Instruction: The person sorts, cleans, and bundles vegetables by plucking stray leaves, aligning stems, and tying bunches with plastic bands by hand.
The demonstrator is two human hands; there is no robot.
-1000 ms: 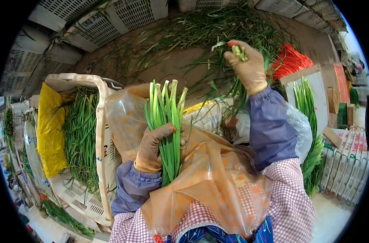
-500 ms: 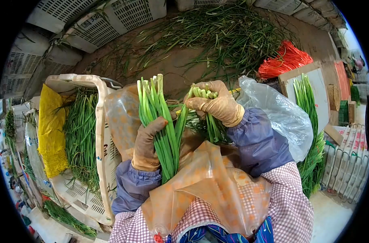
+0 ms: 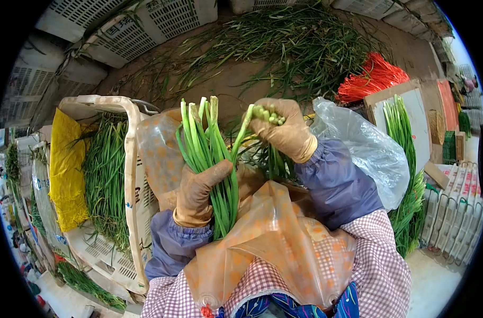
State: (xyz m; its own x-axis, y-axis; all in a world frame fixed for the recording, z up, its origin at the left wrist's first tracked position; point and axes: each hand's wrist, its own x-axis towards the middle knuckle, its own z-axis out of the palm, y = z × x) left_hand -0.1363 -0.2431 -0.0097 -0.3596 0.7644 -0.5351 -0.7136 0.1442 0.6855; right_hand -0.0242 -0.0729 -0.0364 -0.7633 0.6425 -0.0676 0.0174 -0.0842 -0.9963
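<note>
Stalks [image 3: 205,153] | left hand [image 3: 196,193]: fingers wrapped round them, ends toward 12 o'clock, perhaps for easy reach | right hand [image 3: 286,130], 2 o'clock: fingers gripping smaller bunch [image 3: 270,115]

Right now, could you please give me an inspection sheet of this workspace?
Surface: brown floor; orange-spotted translucent plastic apron over the lap.
Job's things: bunch of pale-ended green stalks at left; cluster of green stalks at right.
Clutter: loose heap of green leaves, red plastic strands, crumpled clear plastic bag.
Hands: brown-gloved left hand grips the bunch; brown-gloved right hand grips the cluster.
Cables: nothing seen.
Surroundings: cream plastic crate at left holds greens, with yellow sacking at its outer side; whitish slotted crates beyond.
</note>
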